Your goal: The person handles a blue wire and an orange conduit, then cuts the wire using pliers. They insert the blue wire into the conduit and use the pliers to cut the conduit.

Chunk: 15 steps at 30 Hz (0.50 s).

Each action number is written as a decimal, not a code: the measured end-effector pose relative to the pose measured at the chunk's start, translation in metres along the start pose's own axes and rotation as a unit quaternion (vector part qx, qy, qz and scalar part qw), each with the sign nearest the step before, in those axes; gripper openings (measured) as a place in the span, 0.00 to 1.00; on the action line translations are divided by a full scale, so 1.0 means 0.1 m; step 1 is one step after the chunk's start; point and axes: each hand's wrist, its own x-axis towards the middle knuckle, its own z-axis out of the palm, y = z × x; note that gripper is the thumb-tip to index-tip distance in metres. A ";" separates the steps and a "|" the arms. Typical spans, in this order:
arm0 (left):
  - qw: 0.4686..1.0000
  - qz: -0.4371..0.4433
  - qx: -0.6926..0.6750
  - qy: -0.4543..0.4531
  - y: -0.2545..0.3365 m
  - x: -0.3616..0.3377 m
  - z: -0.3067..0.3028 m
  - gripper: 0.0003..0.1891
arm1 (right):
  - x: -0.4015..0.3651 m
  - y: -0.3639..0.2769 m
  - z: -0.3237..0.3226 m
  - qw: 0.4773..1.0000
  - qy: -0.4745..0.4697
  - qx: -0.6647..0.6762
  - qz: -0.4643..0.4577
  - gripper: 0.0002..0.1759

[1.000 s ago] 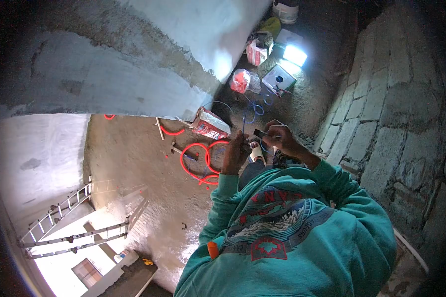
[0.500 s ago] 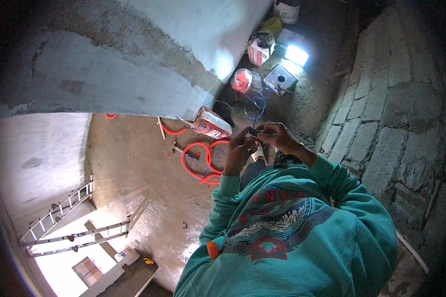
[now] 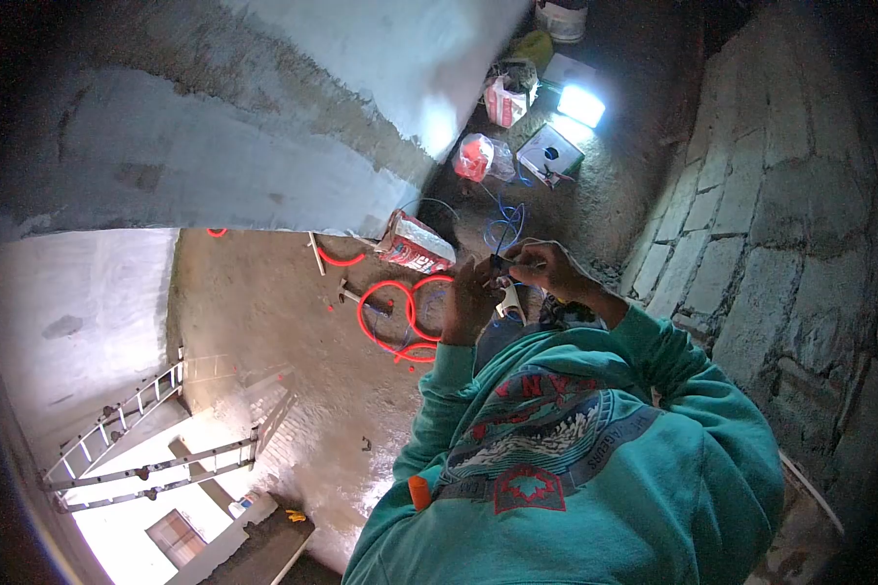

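Wire [image 3: 505, 222]: thin, blue, loops on the dirt floor just beyond the hands; one end runs up into the fingers. It is held in front of the person's chest, above the knees.

Tool [image 3: 498, 261]: small, dark, sits right where the two hands meet. Too small to tell its kind.

Right hand [image 3: 548, 268]: fingers curled shut, pinching the tool from the right side.

Left hand [image 3: 470, 292]: fingers also curled in and closed on the wire next to the tool, fingertips touching those of the right hand.

Both sleeves teal; sweatshirt [image 3: 595, 458] fills the lower right of the view.

Sandal [image 3: 508, 304]: white, on a foot just under the hands.

Hose [image 3: 390, 317]: red, coiled on the floor to the left of the left hand. Hammer [image 3: 351, 292] lies beside the coil.

Bag [image 3: 415, 244]: red and white, tipped over, near the hose and against the foot of the plastered wall [image 3: 215, 146].

Further out along the wall: red sack [image 3: 473, 156], white box [image 3: 548, 153], lit lamp [image 3: 580, 105].

Block wall [image 3: 780, 214] on the right. Ladder [image 3: 117, 429] far off at lower left.
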 end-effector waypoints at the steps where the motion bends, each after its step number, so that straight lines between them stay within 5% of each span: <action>1: 0.967 -0.073 -0.244 -0.001 -0.26 0.00 0.10 0.07 | 0.00 0.01 -0.01 1.000 -0.002 0.002 -0.006 0.15; 3: 0.870 -0.142 -0.473 -0.001 -0.29 0.01 0.12 0.08 | 0.00 0.06 -0.01 0.998 -0.005 -0.041 -0.038 0.14; 5: 0.844 -0.245 -0.477 -0.020 -0.27 0.00 0.11 0.11 | -0.01 0.07 -0.02 0.996 -0.006 -0.076 -0.054 0.14; 7: 0.895 -0.214 -0.390 -0.001 -0.31 -0.04 0.17 0.07 | -0.01 0.05 -0.03 0.991 -0.007 -0.111 -0.071 0.13; 9: 0.937 -0.182 -0.299 0.019 -0.48 -0.06 0.21 0.04 | -0.03 -0.05 -0.03 0.997 -0.036 -0.062 0.014 0.14; 10: 0.824 -0.224 -0.519 -0.033 -0.58 -0.04 0.20 0.06 | -0.03 -0.03 -0.03 0.997 -0.036 -0.063 0.014 0.14; 11: 0.658 -0.251 -0.705 -0.084 -0.59 -0.02 0.18 0.09 | -0.02 -0.02 -0.03 0.999 -0.034 -0.036 0.016 0.15; 12: 0.658 -0.251 -0.705 -0.084 -0.58 -0.03 0.21 0.09 | -0.01 -0.01 -0.03 0.999 -0.033 -0.010 0.018 0.17; 13: 0.888 -0.138 -0.439 -0.018 -0.55 -0.03 0.28 0.09 | -0.01 0.00 -0.05 0.999 -0.033 -0.010 0.018 0.17; 15: 0.992 -0.006 -0.111 0.053 -0.51 -0.04 0.36 0.13 | -0.01 -0.03 -0.07 0.990 -0.068 -0.121 0.037 0.22</action>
